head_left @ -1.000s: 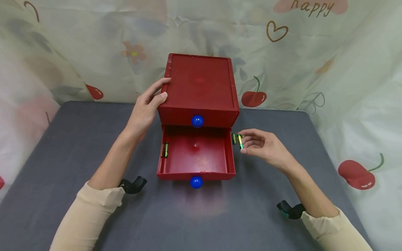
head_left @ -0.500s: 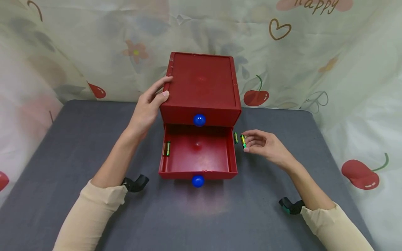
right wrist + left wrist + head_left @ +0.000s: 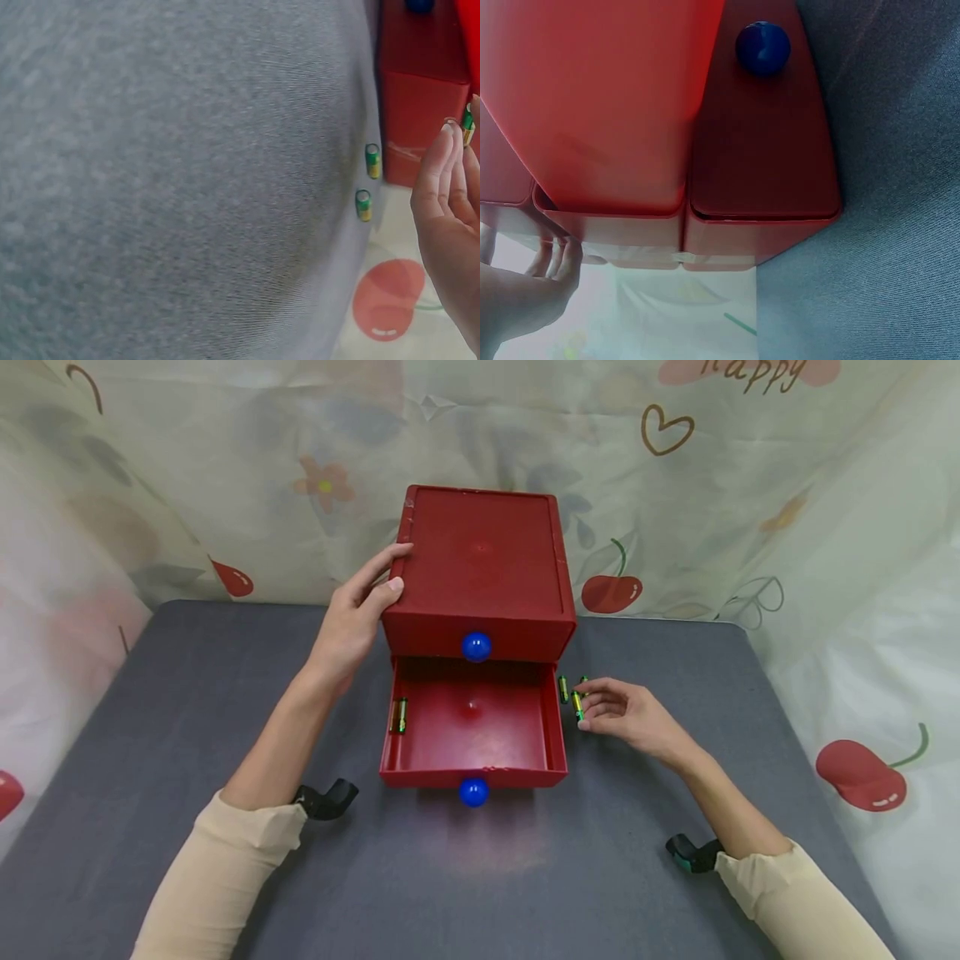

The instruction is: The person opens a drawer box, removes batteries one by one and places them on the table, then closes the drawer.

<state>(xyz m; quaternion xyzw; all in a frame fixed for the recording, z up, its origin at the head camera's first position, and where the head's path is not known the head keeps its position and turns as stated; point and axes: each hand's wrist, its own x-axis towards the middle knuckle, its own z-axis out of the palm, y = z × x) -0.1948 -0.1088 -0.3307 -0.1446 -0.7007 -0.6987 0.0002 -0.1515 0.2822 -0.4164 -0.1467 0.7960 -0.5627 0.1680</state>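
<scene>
A red drawer cabinet (image 3: 483, 556) with blue knobs stands in the middle of the table. Its middle drawer (image 3: 517, 735) is pulled out. One small green-and-gold battery (image 3: 402, 715) lies along the drawer's left wall; a darker shape beside it may be its reflection. My left hand (image 3: 347, 622) rests on the cabinet's upper left edge, fingertips and thumb touching the red plastic. To the right of the drawer, my right hand (image 3: 633, 718) pinches a battery (image 3: 577, 705) between thumb and fingers. Two more batteries (image 3: 373, 161) are on the table near the cabinet's right side.
The grey cloth-covered table (image 3: 480, 877) extends around the cabinet. A printed curtain (image 3: 247, 468) hangs behind it and along both sides. In the left wrist view, a shut lower drawer (image 3: 765, 142) sits beside the open one.
The right hand has come slightly down and nearer with the battery it pinches, and another battery now shows behind its fingertips. The left hand stays on the cabinet. The head view has shifted slightly.
</scene>
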